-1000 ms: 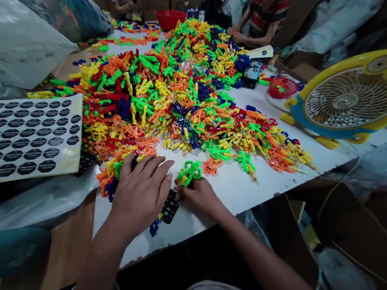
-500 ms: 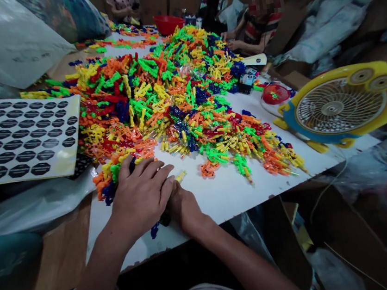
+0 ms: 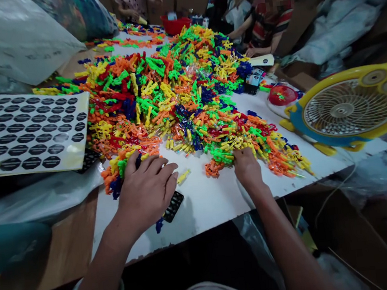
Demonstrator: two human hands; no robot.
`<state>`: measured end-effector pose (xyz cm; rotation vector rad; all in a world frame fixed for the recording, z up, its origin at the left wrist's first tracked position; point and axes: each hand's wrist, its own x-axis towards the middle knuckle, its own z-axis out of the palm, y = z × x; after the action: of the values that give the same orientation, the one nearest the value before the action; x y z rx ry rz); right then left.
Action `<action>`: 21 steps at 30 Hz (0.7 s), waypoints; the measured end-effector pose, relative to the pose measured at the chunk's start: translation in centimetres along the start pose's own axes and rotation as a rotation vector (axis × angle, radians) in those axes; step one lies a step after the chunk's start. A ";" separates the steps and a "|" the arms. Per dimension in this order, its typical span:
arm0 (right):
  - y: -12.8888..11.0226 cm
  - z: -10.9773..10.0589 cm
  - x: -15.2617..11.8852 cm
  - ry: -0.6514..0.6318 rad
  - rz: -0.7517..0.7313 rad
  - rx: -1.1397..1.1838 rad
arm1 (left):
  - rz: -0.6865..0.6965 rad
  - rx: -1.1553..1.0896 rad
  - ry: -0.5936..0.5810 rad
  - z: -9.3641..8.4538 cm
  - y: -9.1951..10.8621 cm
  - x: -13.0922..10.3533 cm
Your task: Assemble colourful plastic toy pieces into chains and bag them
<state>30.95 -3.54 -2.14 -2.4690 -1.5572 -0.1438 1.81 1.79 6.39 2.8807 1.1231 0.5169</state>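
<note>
While a black perforated block lay partly hidden by the left hand, palm down with fingers loosely spread, a yellow piece slanted away rightward on the worktop. The right hand, nearer a green toy just leftward, met the near edge of the pile, its grip impossible to tell. Beyond stood a red basin.

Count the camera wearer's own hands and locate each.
2: the left hand by the black perforated piece, the right hand at the near edge of the colourful pile. Neither is hidden.
</note>
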 end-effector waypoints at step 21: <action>-14.9 1.9 -8.8 -0.370 -0.176 0.784 | -0.087 -0.008 0.016 0.0 0.6 0.1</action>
<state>13.67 -4.71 -3.76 -1.7921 -1.5478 0.7834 2.29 1.46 6.46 2.8099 1.2392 0.5402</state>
